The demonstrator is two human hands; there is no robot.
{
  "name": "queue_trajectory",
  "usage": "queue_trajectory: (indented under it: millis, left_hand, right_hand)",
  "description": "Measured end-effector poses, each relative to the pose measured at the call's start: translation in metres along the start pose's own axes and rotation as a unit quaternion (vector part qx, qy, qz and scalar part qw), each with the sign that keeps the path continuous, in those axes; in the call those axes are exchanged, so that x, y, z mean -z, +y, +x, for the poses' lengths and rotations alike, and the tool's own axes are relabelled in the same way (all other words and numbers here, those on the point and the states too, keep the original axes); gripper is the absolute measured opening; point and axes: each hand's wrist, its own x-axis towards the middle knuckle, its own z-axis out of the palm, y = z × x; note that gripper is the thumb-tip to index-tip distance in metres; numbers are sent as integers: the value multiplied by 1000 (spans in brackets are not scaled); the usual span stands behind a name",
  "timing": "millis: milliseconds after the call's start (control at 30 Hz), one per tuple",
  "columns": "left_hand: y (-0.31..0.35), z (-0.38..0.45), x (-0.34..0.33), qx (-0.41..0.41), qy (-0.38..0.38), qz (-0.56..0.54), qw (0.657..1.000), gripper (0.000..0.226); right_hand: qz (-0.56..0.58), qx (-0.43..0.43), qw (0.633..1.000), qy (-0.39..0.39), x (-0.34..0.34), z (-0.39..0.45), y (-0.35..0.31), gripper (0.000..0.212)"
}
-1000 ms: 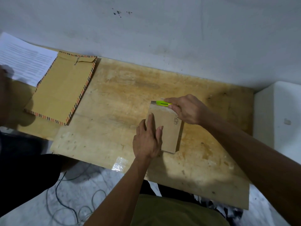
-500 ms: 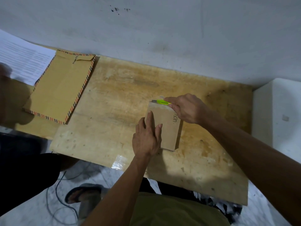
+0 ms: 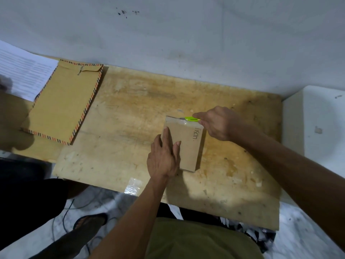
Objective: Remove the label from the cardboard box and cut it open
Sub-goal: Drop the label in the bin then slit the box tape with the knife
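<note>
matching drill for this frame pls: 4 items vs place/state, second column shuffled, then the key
Items:
1. left hand
2. right hand
3. envelope
4. printed sheet

Place/state:
A. at the far left edge, partly under the envelope's corner
B. lying flat on the left of the board, striped border
C. pressed flat on the box, holding it down
D. gripping the green cutter at the box's far edge

Pairs: 1-C, 2-D, 3-B, 4-A
</note>
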Motion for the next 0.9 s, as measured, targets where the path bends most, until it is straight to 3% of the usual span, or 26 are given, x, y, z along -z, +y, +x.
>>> queue_trajectory:
  millis: [367,500,900]
  left_hand:
    - [1,1,-1,5,-10,11,1000,65]
    - [0,0,0,1,-10,16,1000,65]
    - [1,1,3,-7,-17,18,1000,66]
  right_hand:
    - [-12,16,999,27,0,-24,17,39]
    - [-20,25,999,42,3,-32,18,29]
    - [-19,-24,1000,5,-5,-60,38,39]
